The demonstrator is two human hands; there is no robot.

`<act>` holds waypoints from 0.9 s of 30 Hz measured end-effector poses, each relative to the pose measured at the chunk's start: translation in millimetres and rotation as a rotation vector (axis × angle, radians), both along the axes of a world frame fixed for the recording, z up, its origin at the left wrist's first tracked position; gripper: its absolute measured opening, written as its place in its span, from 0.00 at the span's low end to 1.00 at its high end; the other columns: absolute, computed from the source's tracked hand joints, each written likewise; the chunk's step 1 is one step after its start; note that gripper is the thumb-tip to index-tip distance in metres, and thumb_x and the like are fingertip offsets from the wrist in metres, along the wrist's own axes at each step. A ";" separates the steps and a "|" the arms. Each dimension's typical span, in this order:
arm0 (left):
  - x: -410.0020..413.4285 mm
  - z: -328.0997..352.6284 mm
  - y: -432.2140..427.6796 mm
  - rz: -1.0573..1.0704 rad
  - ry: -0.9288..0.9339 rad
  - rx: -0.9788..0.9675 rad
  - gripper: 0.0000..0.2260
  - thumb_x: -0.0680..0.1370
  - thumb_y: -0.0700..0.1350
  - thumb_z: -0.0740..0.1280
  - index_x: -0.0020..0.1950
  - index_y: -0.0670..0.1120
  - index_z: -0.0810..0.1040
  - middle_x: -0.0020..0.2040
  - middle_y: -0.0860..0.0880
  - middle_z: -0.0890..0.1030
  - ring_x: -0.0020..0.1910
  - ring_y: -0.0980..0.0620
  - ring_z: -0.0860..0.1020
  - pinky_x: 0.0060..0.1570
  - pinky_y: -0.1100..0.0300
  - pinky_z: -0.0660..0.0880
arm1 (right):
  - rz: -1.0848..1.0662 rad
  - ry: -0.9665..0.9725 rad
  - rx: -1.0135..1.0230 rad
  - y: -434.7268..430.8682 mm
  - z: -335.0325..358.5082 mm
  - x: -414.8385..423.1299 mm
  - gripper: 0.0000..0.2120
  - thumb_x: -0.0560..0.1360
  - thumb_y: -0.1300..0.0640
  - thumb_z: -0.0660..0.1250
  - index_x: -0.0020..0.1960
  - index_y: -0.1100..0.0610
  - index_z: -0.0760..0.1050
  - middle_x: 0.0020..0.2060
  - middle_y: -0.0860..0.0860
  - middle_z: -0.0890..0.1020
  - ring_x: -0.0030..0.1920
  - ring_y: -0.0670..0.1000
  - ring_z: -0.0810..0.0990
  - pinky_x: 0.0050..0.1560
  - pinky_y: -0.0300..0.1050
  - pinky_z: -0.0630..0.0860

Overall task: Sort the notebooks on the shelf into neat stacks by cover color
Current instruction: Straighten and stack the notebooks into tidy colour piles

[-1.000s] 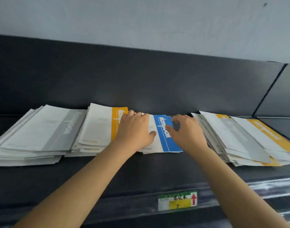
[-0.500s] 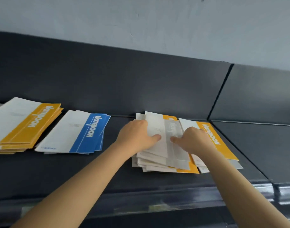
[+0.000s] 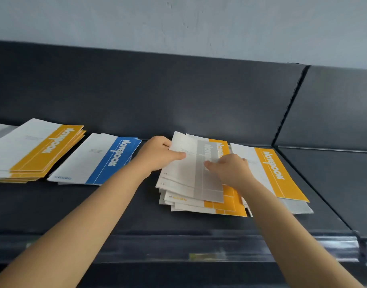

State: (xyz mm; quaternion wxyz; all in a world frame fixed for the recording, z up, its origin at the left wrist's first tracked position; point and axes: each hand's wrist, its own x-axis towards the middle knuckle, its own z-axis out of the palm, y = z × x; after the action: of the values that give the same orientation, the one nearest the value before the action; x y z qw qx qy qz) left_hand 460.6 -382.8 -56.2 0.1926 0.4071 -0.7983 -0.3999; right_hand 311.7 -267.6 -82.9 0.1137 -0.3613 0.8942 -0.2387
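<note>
Grey notebook (image 3: 191, 175), atop mixed pile (image 3: 220, 206), long axis pointing towards shelf (image 3: 126, 208) back; left hand (image 3: 157, 154) grip pinches its left edge, right hand (image 3: 230, 171) its right.

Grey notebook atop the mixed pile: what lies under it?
Under the grey notebook a fanned pile shows: white cover edges and orange notebooks. How many there are, and most covers' colours, are hidden.

Smooth, faintly sheened paper covers on the notebooks (image 3: 99, 159), matt dark shelf (image 3: 116, 208), glossy clear plastic strip (image 3: 261, 248) along its front.
</note>
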 end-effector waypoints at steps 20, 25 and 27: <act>17.3 -1.0 -6.6 -0.002 0.416 0.653 0.07 0.81 0.40 0.64 0.56 0.41 0.78 0.50 0.45 0.83 0.44 0.50 0.82 0.39 0.58 0.80 | -0.145 -0.655 -0.485 -8.0 23.8 32.1 0.15 0.73 0.47 0.70 0.53 0.58 0.77 0.48 0.57 0.81 0.49 0.59 0.80 0.51 0.54 0.79; 30.9 2.6 -13.3 -0.034 0.499 0.650 0.12 0.81 0.38 0.64 0.63 0.45 0.77 0.55 0.46 0.83 0.51 0.49 0.82 0.45 0.56 0.80 | -0.060 -0.715 -0.557 -14.4 23.7 33.2 0.15 0.75 0.50 0.69 0.58 0.56 0.77 0.49 0.54 0.82 0.47 0.56 0.82 0.45 0.49 0.80; 41.4 3.7 -16.9 -0.028 0.543 0.633 0.12 0.80 0.38 0.64 0.63 0.47 0.77 0.55 0.47 0.84 0.52 0.49 0.82 0.46 0.55 0.80 | 0.014 -0.805 -0.599 -17.6 22.2 41.6 0.13 0.76 0.53 0.68 0.58 0.56 0.76 0.46 0.53 0.84 0.44 0.54 0.83 0.38 0.45 0.78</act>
State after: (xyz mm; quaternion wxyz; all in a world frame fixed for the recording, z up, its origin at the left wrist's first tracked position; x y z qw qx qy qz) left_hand 501.9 -399.6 -52.5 0.2557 0.3150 -0.5616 -0.7211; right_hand 353.2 -285.2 -60.7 0.3427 -0.2631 0.6691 -0.6047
